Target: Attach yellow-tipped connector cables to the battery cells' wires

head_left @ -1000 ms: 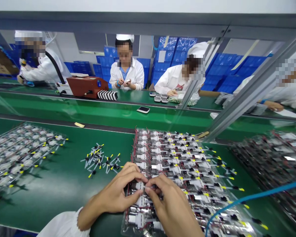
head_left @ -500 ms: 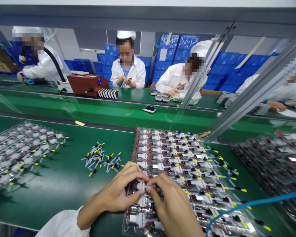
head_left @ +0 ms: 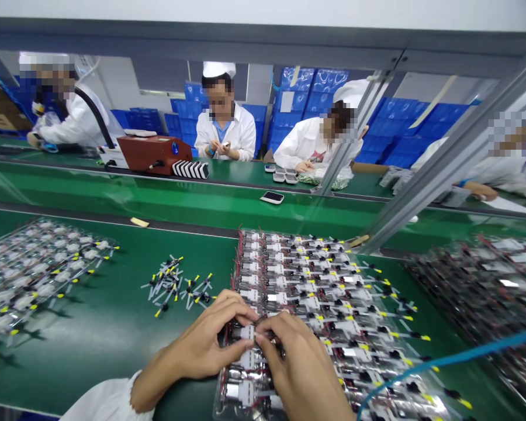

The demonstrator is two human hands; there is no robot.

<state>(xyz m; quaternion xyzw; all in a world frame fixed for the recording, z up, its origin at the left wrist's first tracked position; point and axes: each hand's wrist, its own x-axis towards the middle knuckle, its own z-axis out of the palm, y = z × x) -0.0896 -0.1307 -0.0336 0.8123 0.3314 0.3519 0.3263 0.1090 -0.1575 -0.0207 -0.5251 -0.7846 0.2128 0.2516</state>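
Left hand (head_left: pixel 208 334) and right hand (head_left: pixel 300 368) pinch a white connector (head_left: pixel 247 332); I judge it light, fragile, best held by its body, not the red leads (head_left: pixel 224 338).

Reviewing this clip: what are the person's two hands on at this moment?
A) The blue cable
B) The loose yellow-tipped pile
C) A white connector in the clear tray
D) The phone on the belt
C: the left hand and right hand pinch a white connector in the clear tray.
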